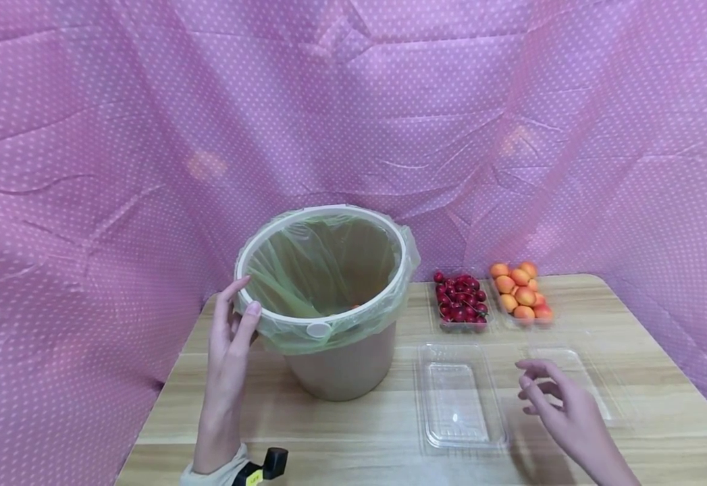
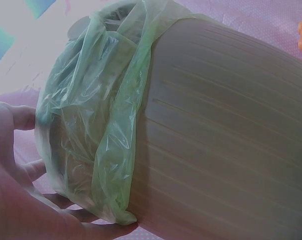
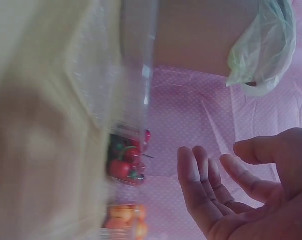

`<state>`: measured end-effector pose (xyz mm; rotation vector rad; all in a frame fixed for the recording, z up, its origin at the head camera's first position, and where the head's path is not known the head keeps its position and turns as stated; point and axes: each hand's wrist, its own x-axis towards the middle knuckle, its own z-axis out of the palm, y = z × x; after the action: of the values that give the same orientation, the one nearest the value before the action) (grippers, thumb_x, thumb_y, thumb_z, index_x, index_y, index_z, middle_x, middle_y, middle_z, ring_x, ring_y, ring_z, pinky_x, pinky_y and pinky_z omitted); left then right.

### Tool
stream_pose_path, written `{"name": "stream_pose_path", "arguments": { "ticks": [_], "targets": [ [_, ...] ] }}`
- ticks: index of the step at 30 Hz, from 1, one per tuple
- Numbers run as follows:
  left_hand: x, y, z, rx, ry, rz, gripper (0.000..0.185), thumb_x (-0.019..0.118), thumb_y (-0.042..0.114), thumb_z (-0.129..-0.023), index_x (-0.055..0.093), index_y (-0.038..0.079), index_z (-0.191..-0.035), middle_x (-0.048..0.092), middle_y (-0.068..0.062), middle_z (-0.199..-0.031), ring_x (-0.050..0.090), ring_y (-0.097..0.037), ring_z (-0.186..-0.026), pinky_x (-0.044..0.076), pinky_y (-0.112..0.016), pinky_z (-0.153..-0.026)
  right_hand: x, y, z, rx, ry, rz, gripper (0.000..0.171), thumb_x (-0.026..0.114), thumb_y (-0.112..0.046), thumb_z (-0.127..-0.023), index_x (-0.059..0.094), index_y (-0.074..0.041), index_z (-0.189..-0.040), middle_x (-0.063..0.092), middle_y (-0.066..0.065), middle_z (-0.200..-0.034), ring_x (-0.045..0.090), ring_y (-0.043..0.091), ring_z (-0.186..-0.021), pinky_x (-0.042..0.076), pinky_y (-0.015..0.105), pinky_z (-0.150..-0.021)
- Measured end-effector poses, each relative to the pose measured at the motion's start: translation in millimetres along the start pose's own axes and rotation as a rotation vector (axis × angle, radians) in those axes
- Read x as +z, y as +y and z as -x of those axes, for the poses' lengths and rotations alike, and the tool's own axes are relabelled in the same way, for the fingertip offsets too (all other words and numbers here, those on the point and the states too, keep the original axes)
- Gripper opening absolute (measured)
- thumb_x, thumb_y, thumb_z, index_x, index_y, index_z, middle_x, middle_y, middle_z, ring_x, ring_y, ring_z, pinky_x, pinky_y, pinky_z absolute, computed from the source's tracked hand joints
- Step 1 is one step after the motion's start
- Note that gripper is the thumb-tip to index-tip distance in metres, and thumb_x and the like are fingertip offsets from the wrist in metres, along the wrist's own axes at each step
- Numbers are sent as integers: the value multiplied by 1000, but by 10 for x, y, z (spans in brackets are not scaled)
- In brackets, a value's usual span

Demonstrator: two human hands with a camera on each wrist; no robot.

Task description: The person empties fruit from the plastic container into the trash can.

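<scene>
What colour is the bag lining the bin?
Pale translucent green; the bag shows best in the head view, folded over the white rim of the bin.

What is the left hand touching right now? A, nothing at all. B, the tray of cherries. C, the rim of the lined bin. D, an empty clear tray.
C: in the head view the left hand rests its fingers against the white rim of the bin, over the green liner, while the cherries sit untouched further right.

bin point(image 1: 341, 368) beige | liner point(image 1: 323, 270) pale green | cherries point(image 1: 461, 304) dark red | backdrop point(image 1: 116, 135) pink, white-dotted
</scene>
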<state>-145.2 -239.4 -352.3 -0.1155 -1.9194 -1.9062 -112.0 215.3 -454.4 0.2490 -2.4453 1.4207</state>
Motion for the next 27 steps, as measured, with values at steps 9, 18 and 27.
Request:
{"name": "stream_pose_path", "arguments": {
  "ticks": [9, 18, 27],
  "targets": [
    [-1, -2, 9, -13, 10, -17, 46, 54, 14, -107, 46, 16, -151, 49, -8, -118, 51, -16, -92, 50, -26, -79, -32, -73, -432, -45, -21, -49, 24, 59, -2, -103, 62, 3, -126, 64, 17, -107, 68, 5, -81, 61, 31, -64],
    [2, 6, 2, -2, 2, -11, 46, 53, 14, -107, 45, 15, -152, 45, -19, -135, 54, -20, -103, 52, -28, -86, 4, -34, -851, 28, -91, 24, 26, 55, -7, -105, 57, 5, -128, 67, 28, -108, 71, 17, -82, 61, 32, -64],
    [-3, 2, 3, -8, 1, -9, 46, 53, 13, -107, 44, 15, -152, 45, -22, -133, 54, -20, -102, 52, -27, -85, 83, 123, -1086, 121, -183, 24, 25, 52, -3, -105, 54, 8, -127, 65, 37, -109, 73, 39, -83, 61, 35, -62]
  ]
}}
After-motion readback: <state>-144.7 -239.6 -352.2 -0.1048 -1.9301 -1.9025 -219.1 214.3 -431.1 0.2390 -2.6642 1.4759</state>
